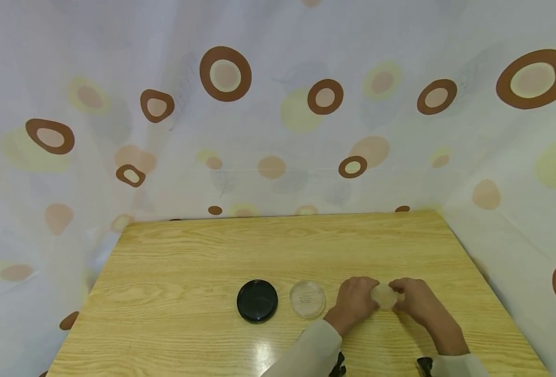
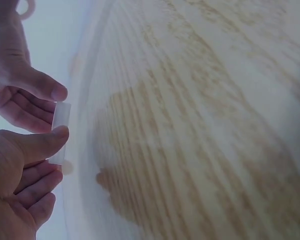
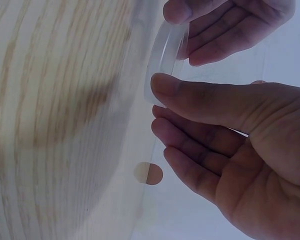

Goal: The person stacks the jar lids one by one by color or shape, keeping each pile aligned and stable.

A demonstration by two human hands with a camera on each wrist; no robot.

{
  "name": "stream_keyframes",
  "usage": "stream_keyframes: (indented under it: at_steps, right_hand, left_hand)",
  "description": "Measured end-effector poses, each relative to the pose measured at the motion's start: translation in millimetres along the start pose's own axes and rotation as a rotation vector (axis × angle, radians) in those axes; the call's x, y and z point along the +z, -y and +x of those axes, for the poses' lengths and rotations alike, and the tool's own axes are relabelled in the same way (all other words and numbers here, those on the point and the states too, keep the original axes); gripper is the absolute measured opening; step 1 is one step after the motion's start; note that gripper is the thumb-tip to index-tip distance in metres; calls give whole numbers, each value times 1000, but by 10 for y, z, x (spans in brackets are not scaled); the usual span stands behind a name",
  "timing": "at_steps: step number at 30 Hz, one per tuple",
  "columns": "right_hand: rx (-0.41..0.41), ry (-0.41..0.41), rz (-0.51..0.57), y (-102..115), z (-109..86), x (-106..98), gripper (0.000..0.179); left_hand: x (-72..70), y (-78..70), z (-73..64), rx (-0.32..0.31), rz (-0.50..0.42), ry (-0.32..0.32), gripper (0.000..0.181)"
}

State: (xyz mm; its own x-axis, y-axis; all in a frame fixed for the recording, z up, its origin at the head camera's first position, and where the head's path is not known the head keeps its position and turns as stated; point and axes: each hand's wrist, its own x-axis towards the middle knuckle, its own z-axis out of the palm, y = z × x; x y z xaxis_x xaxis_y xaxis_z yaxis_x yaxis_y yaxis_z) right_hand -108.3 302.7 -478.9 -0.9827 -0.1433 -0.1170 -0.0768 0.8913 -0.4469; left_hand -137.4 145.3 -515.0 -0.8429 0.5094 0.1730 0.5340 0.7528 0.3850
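Both hands hold a small round translucent white lid (image 1: 384, 296) between them, over the right part of the table. My left hand (image 1: 355, 299) pinches its left edge, and my right hand (image 1: 417, 299) pinches the right edge. Seen from the right wrist, the lid (image 3: 162, 55) appears shallow and tilted, with the right thumb on its rim. From the left wrist, the lid (image 2: 61, 116) shows edge-on between thumbs and fingers. Left of the hands lies a clear round dish (image 1: 308, 299) with small green print. Beyond it sits a black round dish (image 1: 257, 301).
The wooden table (image 1: 179, 256) reaches back to a pale curtain (image 1: 268, 125) patterned with brown and yellow rings. The curtain also hangs along both sides of the table.
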Motion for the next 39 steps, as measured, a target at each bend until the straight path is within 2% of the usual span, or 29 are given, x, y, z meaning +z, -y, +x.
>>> stream_keyframes:
  at_steps: [5,13,19,30,34,39]
  right_hand:
    - [-28,-3,6,24,1,-38,40]
    - [-23,22,-5,93,22,-117,42]
    - [-42,21,-28,153,34,-134,42]
    - [-45,31,-13,273,34,-116,44]
    - [-62,22,-12,312,39,-116,44]
    - [-75,22,-5,332,43,-89,40]
  left_hand:
    - [-31,3,0,-2,5,7,29]
    - [-112,-7,4,-32,-3,21,40]
    - [-174,28,-29,-45,-55,22,43]
    - [-252,180,-121,-1,-122,3,43]
    - [-276,219,-139,28,-129,-17,42]
    - [-286,240,-164,35,-104,-13,43]
